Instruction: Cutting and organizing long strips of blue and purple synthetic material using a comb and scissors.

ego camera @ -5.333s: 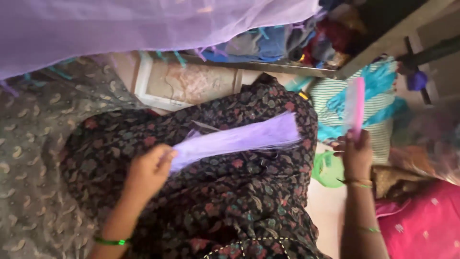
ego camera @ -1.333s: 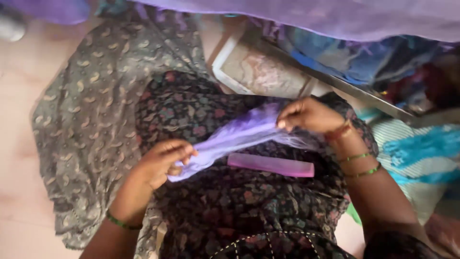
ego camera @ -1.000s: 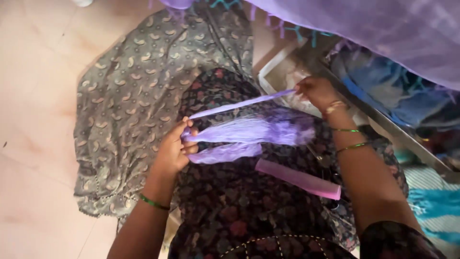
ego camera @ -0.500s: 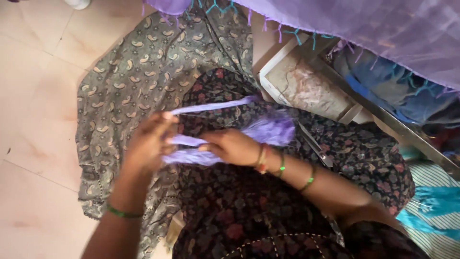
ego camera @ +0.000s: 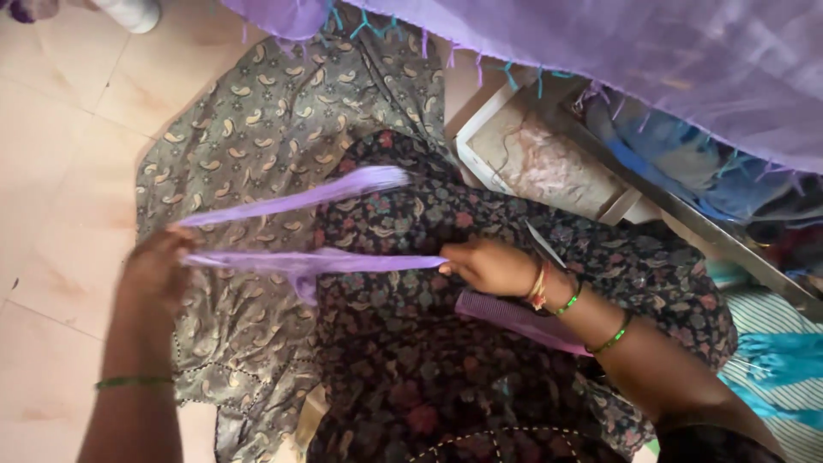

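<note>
Left hand (ego camera: pixel 154 270) and right hand (ego camera: pixel 489 266) each pinch an end of a thin, soft lilac fabric strip (ego camera: pixel 317 260), stretched taut between them; flat pink comb (ego camera: pixel 514 321) beneath the right wrist; dark floral cloth (ego camera: pixel 429 360) underneath.

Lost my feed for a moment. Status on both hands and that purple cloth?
Left hand and right hand each grip an end of the thin purple fabric strip, pulled taut. Second strand trails above. Pink flat ruler lies under right wrist. Nothing blocking.

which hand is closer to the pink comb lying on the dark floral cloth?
Right. The right hand is just above the pink comb; the left hand is far across, at the purple fabric strip's other end.
</note>
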